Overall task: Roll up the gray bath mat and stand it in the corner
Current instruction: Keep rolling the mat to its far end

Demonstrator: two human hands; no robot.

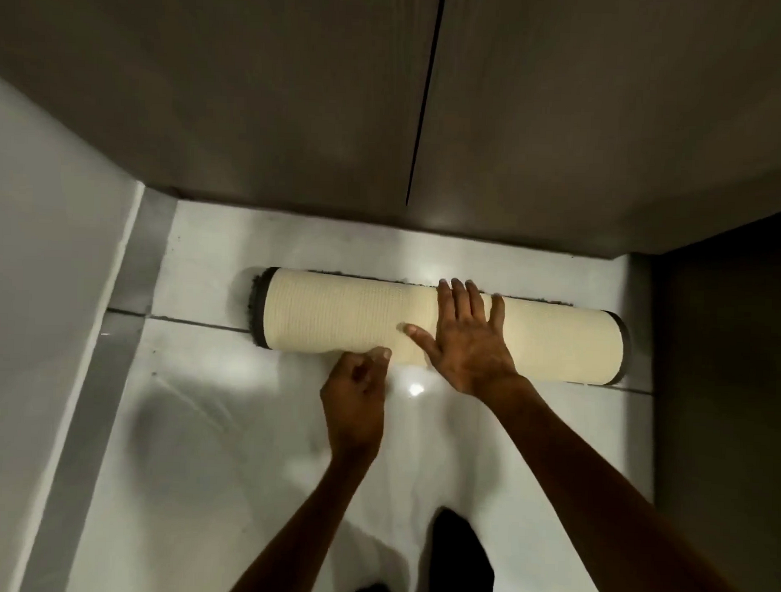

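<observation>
Bath mat (348,321) is fully rolled, cream backing out w/ gray pile showing at both ends, lying flat across the glossy white floor (225,423) near the back wall (254,91). Right hand (466,342) lies open, fingers spread, palm down on top of the roll, gripping nothing. Left hand (354,396) is loosely curled, thumb tip touching the roll's near edge, nothing held; dark shoe (459,559) at the bottom.

Bathroom, prob. in a home. Glossy white tiled floor (242,423) w/ dark grout lines, lamp glare on it. Grey-brown wall panels (298,93) at the far edge, one vertical seam (424,106) between them. Pale wall (36,239) at the floor's left edge, dark wall (732,352) at right. Narrow, closed-in space; rolled bath mat (348,316), cream backing out, lies across the floor's far end.
</observation>
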